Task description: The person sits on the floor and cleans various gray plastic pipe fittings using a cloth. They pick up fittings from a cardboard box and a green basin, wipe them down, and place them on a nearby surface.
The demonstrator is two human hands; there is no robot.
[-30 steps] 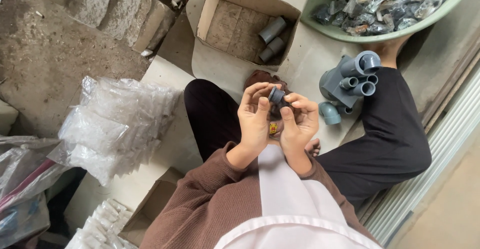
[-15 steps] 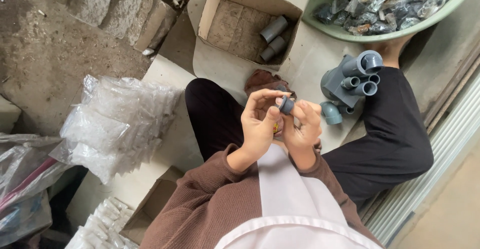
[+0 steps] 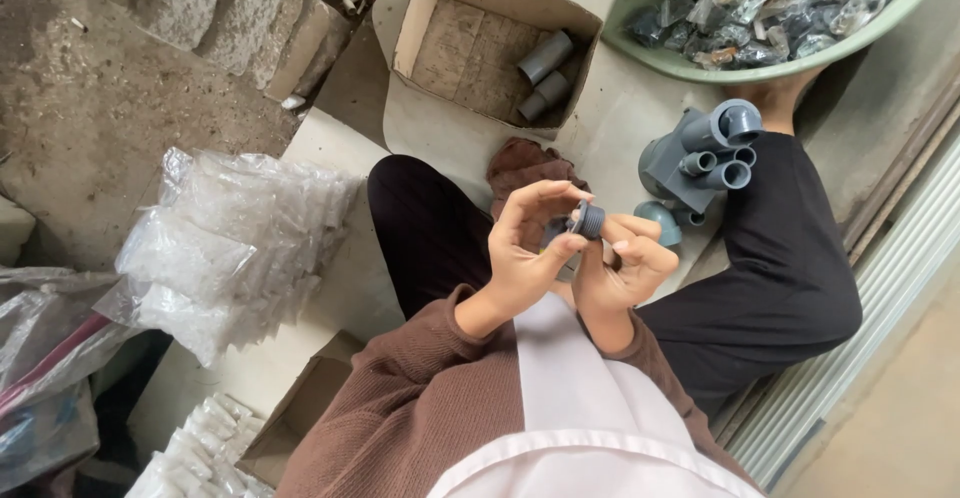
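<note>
A single camera sits on the person's head and looks almost straight down over the chest onto the lap and the floor. It is close: both hands (image 3: 575,258) fill the middle of the frame. A cardboard box (image 3: 430,18) lies at the upper middle, a green basin (image 3: 640,48) at the upper right, clear bags (image 3: 230,243) at the left.

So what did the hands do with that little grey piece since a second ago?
The left hand and right hand kept hold of the small grey fitting and shifted it slightly to the right, turning it between the fingertips. Neither hand let go. The cardboard box, green basin, big grey pipe piece and plastic bags stayed put.
</note>
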